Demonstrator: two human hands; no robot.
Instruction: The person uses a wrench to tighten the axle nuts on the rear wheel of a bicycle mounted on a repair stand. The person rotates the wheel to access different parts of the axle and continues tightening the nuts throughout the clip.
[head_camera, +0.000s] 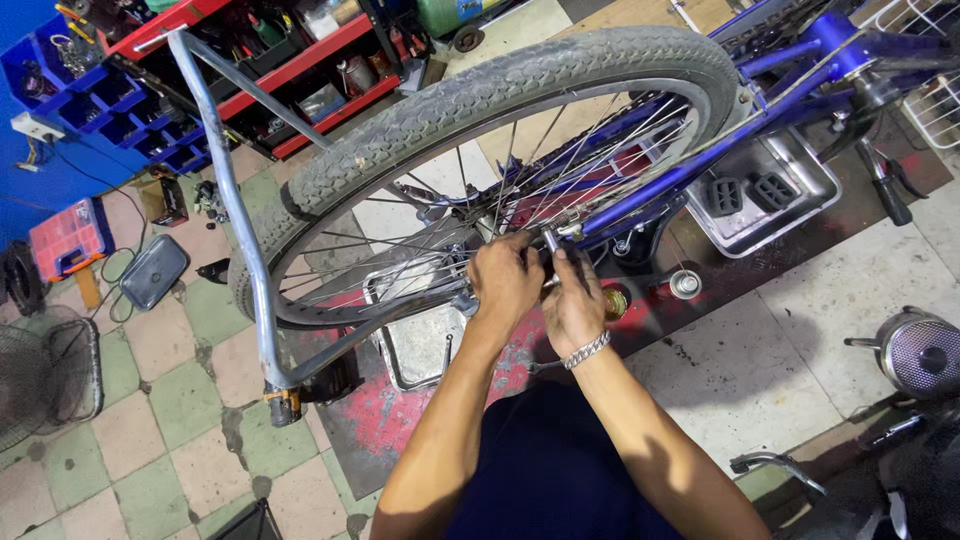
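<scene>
A blue bicycle frame (700, 165) lies tilted, its rear wheel with a grey tyre (480, 105) raised toward me. Both my hands meet at the wheel hub. My left hand (505, 280) is closed around something at the axle, hidden under its fingers. My right hand (573, 300), with a metal bracelet at the wrist, pinches a small metal tool or part (551, 241) at the hub beside the chainstay. The spokes (560, 160) fan out above my fingers.
A metal tray (800, 205) holding two black pedals lies right of the wheel. A second tray (420, 340) sits under the hub. A red and blue tool rack (250, 60) stands at the back left. A fan (40, 370), orange case (68, 238) and pot (915, 350) lie around.
</scene>
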